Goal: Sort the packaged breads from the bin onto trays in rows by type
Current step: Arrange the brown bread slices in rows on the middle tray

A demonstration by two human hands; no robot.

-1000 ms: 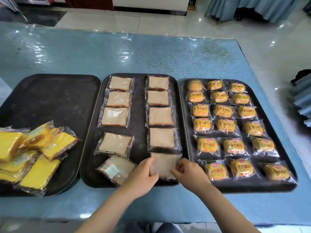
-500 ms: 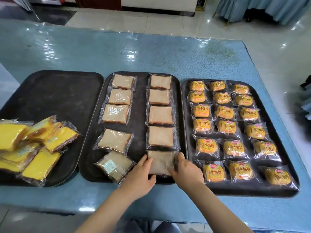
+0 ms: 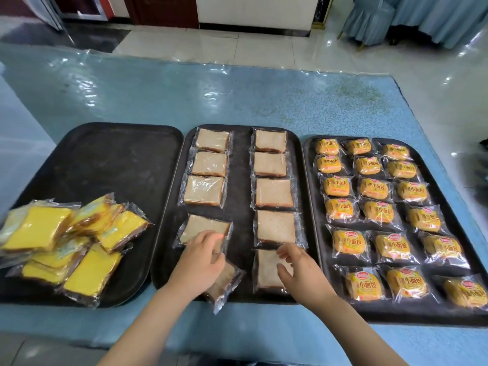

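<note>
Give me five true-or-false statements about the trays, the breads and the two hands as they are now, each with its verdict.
1. Three dark trays lie side by side on the blue table. True.
2. The right tray holds yellow cake slices in a loose heap. False: it holds small orange buns in rows; the yellow cake slices are heaped on the left tray.
3. The middle tray holds brown bread slices in two columns. True.
4. The left hand rests on the left tray. False: it reaches over the left column of the middle tray, at the fourth slice.
5. The right hand is over the nearest slice of the right column. True.
</note>
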